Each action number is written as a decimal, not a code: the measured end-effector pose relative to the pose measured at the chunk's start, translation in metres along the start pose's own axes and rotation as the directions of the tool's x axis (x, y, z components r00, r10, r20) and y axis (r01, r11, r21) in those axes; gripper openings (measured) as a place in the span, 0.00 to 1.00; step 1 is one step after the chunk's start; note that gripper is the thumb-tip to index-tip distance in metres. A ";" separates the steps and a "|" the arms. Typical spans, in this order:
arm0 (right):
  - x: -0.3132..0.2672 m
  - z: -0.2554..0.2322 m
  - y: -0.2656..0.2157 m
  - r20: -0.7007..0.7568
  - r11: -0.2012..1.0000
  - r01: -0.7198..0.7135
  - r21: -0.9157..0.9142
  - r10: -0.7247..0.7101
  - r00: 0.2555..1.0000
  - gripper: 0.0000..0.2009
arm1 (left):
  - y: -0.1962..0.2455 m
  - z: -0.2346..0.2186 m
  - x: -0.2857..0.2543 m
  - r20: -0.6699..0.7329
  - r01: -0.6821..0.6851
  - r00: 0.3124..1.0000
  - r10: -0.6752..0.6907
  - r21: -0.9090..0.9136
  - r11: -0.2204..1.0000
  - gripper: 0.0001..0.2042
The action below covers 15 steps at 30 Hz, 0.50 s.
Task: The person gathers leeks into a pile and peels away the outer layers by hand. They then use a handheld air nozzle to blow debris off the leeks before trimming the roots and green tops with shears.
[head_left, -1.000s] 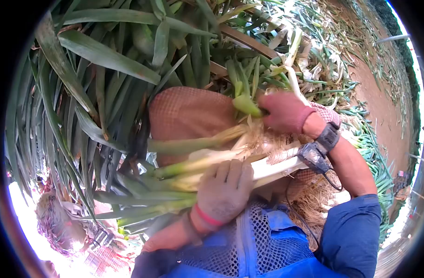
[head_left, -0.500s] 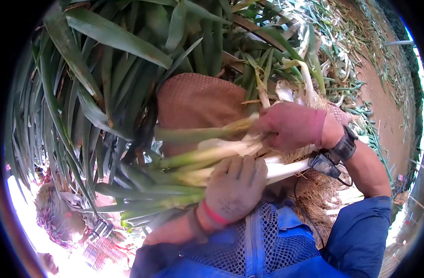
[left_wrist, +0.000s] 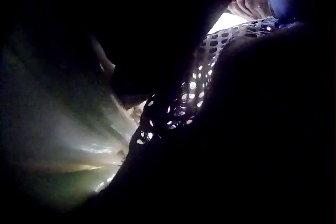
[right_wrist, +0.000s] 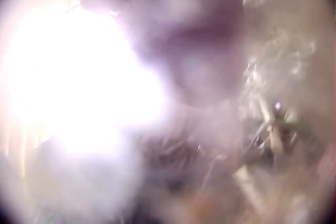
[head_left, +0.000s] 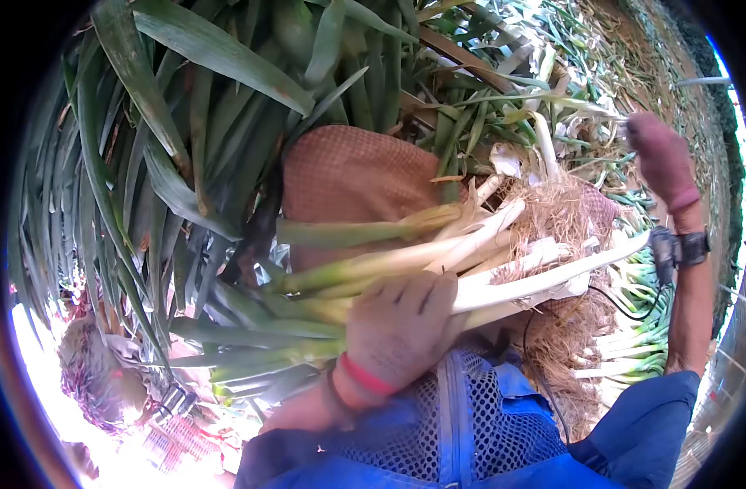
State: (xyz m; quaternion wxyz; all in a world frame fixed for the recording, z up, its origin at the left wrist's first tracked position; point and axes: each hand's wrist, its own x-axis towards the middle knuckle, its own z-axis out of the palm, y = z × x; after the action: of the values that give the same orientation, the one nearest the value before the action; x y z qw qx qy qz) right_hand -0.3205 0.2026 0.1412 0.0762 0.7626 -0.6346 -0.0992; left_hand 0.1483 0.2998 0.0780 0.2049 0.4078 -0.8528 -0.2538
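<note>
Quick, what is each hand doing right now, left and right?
Left hand: fingers curled over the bundle of leeks, holding it against the body.
Right hand: raised off to the side, apart from the bundle; whether it grips anything cannot be told.

Outdoor farm spot, pretty clearly a harvest field: bare reddish dirt (head_left: 674, 175), cut leeks (head_left: 633, 326) lying in rows on the ground, trimmed leaves (head_left: 576, 49) scattered everywhere, and bright daylight washing out the edges.
</note>
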 end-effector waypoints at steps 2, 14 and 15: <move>-0.011 0.000 0.048 0.007 0.987 -0.161 -0.010 0.161 0.987 0.13 | 0.001 0.003 0.000 -0.012 -0.033 0.999 0.034 0.043 0.999 0.19; 0.072 0.022 -0.260 0.685 0.896 0.148 0.419 -0.420 0.595 0.24 | 0.010 0.014 -0.006 0.112 -0.168 0.981 0.158 0.078 0.983 0.19; 0.069 0.042 -0.265 0.686 0.893 0.158 0.422 -0.428 0.588 0.24 | 0.010 0.012 -0.007 0.140 -0.160 0.979 0.149 0.074 0.984 0.19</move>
State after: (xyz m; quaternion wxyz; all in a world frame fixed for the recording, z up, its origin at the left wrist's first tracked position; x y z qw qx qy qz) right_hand -0.0663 0.1836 0.0329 -0.3397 0.7450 -0.4769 -0.3196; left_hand 0.1395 0.3137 0.0732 0.1487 0.3305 -0.9038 -0.2277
